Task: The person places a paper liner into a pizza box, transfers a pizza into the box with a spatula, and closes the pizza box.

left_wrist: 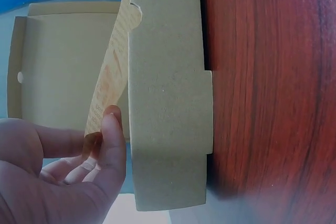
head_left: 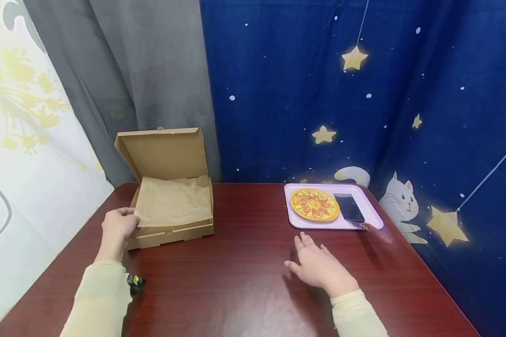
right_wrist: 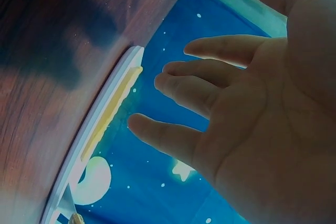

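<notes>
At the box's near left corner, my left hand (head_left: 119,224) pinches a sheet of brown paper (head_left: 170,201) between thumb and fingers. The paper lies over the inside of an open cardboard pizza box (head_left: 173,234), its lid raised at the back. In the left wrist view, printed marks show on the paper (left_wrist: 111,74) beside the box's front wall (left_wrist: 168,98). My right hand (head_left: 320,267) hovers over the table with fingers spread, holding nothing. Just beyond it is a lilac tray (head_left: 293,218) bearing a toy pizza (head_left: 315,205) and a pizza server (head_left: 349,207).
The server's brown handle (head_left: 377,232) sticks out over the tray's near right rim. A dark red wooden table (head_left: 219,281) carries everything. Behind it hang a grey curtain (head_left: 168,61) and a blue starry curtain (head_left: 278,93).
</notes>
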Demonstrator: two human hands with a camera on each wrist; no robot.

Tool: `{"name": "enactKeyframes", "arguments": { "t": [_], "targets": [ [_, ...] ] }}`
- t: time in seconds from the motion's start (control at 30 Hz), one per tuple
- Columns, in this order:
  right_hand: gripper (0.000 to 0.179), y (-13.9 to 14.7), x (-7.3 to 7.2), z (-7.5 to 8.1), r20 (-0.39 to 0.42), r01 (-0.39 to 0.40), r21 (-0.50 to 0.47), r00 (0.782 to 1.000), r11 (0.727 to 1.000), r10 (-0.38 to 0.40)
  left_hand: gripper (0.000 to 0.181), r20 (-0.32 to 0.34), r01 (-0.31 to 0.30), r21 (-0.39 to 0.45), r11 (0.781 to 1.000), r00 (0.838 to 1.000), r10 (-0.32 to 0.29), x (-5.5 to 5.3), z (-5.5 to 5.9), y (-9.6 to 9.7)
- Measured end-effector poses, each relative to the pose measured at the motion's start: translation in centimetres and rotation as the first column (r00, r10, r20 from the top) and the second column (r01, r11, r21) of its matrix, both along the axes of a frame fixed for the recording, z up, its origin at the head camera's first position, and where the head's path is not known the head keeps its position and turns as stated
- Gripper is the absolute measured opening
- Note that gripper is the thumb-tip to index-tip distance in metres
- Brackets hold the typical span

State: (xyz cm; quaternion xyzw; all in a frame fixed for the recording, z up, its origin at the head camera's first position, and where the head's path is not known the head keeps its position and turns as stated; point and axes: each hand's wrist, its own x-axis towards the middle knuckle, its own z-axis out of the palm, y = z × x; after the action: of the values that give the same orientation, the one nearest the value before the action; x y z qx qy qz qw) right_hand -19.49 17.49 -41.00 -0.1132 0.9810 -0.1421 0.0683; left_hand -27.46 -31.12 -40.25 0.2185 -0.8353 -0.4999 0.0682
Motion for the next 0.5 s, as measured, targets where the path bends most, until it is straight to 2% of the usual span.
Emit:
{"name": "enactKeyframes", "arguments": {
  "t": [0.17, 0.37, 0.5],
  "targets": [
    [0.079, 0.02, -0.02, -0.16, 0.005, 0.006, -0.005, 1.0, 1.0, -0.006, 0.055, 0.004, -0.007, -0.087, 0.996, 1.0, 0.007, -0.22, -0.34, -0.08],
    [0.08, 0.05, -0.06, -0.21, 0.014, 0.01, -0.003, 1.0, 1.0, -0.01, 0.055, 0.016, 0.004, -0.121, 0.993, 1.0, -0.002, -0.45, -0.8, -0.06],
    [0.08, 0.07, -0.05, -0.14, 0.014, 0.012, -0.001, 1.0, 1.0, -0.012, 0.052, 0.031, 0.013, -0.172, 0.985, 0.999, -0.008, -0.64, -0.75, -0.16]
  ]
}}
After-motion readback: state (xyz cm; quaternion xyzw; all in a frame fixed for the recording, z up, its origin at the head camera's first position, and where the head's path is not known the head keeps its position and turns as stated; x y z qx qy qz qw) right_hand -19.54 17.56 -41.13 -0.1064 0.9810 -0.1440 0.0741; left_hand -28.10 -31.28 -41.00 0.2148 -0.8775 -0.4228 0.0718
